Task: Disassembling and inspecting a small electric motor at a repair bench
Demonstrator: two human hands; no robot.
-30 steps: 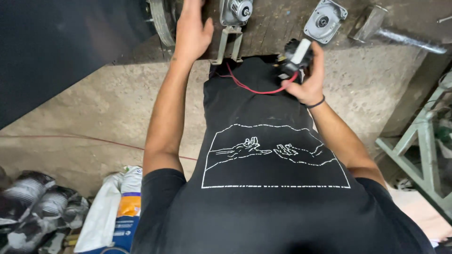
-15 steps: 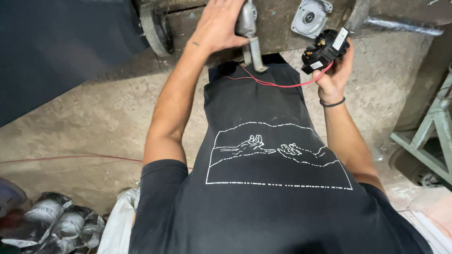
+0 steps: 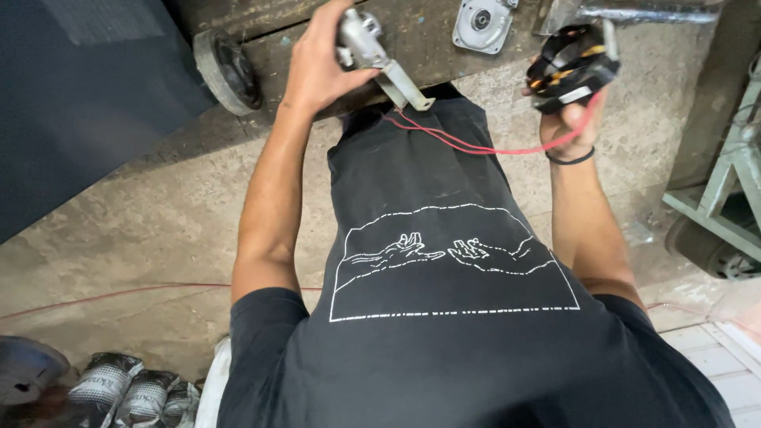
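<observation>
Motor parts fill both hands. As my landmark I take the worn wooden workbench (image 3: 277, 40) running across the top of the view. My left hand (image 3: 321, 67) sits over its front edge, fingers wrapped tight around a silvery cast-metal motor housing (image 3: 358, 40) whose flat mounting bracket (image 3: 406, 85) juts out past the bench edge toward my chest. My right hand (image 3: 572, 119) is off the bench's near side, to the right, raised and closed around a black stator coil (image 3: 572, 65) with orange windings showing; a black band circles that wrist. Red wires (image 3: 476, 144) run from the coil, sagging across my black shirt, toward the bracket.

On the bench, between the two hands, lies a round grey end cap (image 3: 481, 22) with a bearing seat in its centre. A dark wheel (image 3: 230, 73) leans against the bench's front face, left of my left hand. Below the bench is bare concrete floor (image 3: 143, 214); grey sacks (image 3: 127, 388) lie at its lower left corner, and a pale green metal frame (image 3: 725, 214) stands to the right.
</observation>
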